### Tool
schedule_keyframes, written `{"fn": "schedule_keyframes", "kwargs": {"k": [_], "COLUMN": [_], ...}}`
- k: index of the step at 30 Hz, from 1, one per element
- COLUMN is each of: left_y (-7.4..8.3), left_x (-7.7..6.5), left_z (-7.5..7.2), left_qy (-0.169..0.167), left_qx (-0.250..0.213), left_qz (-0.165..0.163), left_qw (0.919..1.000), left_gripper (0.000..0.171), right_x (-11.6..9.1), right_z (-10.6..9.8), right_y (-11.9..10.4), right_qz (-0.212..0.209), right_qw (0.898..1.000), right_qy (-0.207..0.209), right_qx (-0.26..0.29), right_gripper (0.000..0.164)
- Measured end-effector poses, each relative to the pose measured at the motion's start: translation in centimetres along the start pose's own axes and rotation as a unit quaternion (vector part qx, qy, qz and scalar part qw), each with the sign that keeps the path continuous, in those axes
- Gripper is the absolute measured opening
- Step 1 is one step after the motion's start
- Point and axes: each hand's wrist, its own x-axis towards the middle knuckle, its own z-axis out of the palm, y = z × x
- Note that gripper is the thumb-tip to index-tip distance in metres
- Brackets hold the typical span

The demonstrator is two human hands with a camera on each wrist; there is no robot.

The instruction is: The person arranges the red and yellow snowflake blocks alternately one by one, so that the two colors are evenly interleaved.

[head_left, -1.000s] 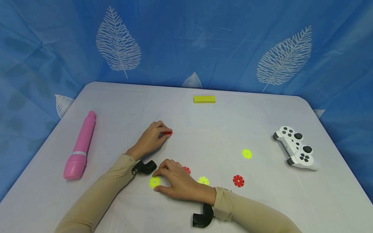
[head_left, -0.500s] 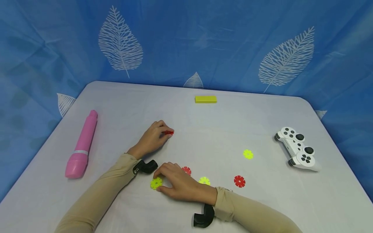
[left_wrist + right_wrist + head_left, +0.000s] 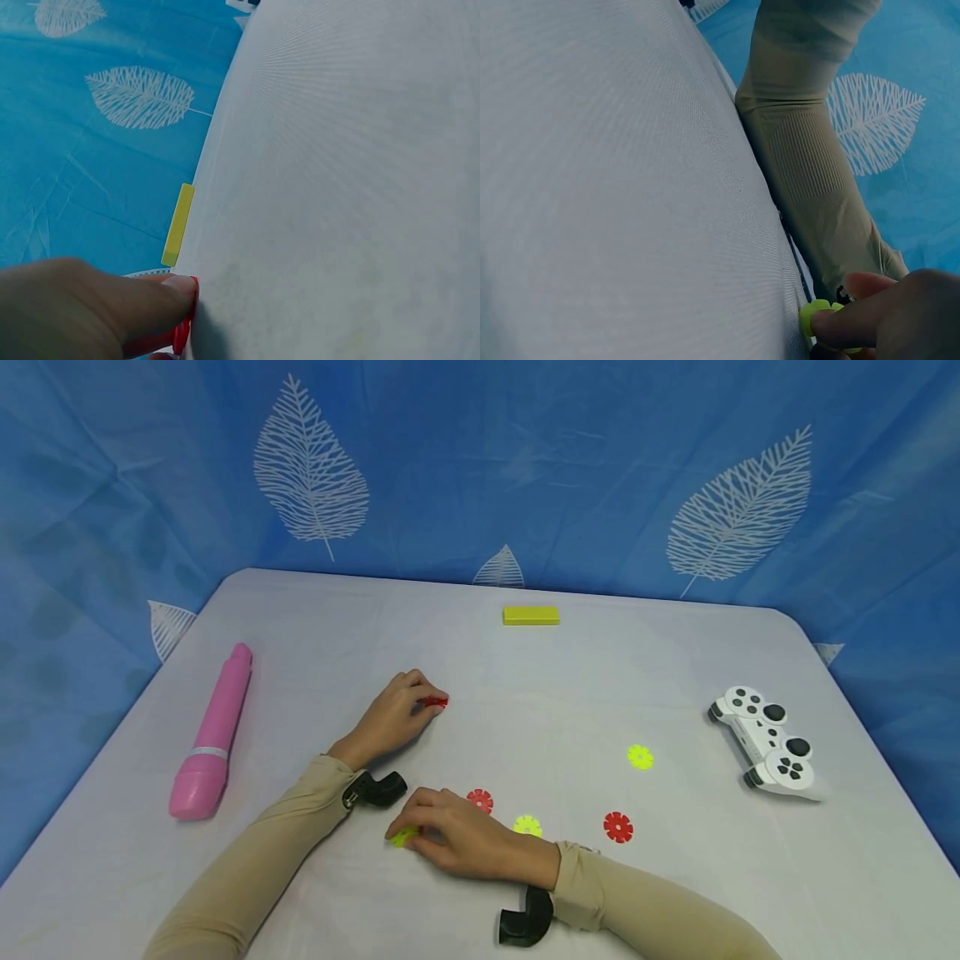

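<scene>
Left of the table's middle, my left hand [image 3: 387, 718] pinches a red notched disc [image 3: 437, 701] between thumb and fingers. The left wrist view shows that red disc [image 3: 185, 326] edge-on under the thumb. Closer to the front, my right hand [image 3: 461, 837] has thumb and fingertips around a yellow notched disc [image 3: 403, 837], partly hidden by the fingers. In the right wrist view, the thumb presses on this yellow disc [image 3: 814, 313]. Just beyond the right hand lie a second red disc [image 3: 480, 801] and a second yellow disc [image 3: 527, 826], flat on the table.
Further right lie another red disc [image 3: 618, 827] and another yellow disc [image 3: 640, 757]. A white game controller [image 3: 768, 743] rests at the right, a pink microphone-shaped object [image 3: 212, 735] at the left. A yellow block [image 3: 531, 616] sits near the back edge, before a blue curtain [image 3: 480, 460].
My right hand's fingers have come down over the yellow disc and closed on it, covering more of it. The left hand stays in place with the red disc.
</scene>
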Motion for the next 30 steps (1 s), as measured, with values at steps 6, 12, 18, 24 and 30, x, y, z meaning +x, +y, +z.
{"fn": "schedule_keyframes", "kwargs": {"k": [6,12,18,24,30], "left_y": [-0.1,-0.1,-0.1,0.0,0.2], "left_x": [0.0,0.0,-0.1,-0.1,-0.2], "left_z": [0.0,0.0,0.0,0.0,-0.1], "left_qy": [0.003,-0.002,-0.005,-0.005,0.001], "left_qx": [-0.001,0.003,0.005,0.006,0.007], "left_qz": [0.002,-0.001,-0.002,0.002,0.01], "left_qw": [1.0,1.0,1.0,1.0,0.9999], "left_gripper": [0.019,0.02,0.021,0.021,0.021], "right_x": [0.0,0.2,0.2,0.2,0.5], "right_z": [0.1,0.1,0.0,-0.4,-1.3], "right_y": [0.1,0.0,0.0,0.2,1.0], "right_qz": [-0.013,-0.019,-0.006,0.007,0.02], "right_qw": [0.999,0.998,0.999,1.0,0.998], "right_qy": [-0.011,-0.017,-0.016,0.006,0.039], "right_qx": [-0.033,-0.055,-0.037,0.02,0.055], "right_gripper": [0.02,0.02,0.02,0.019,0.017]}}
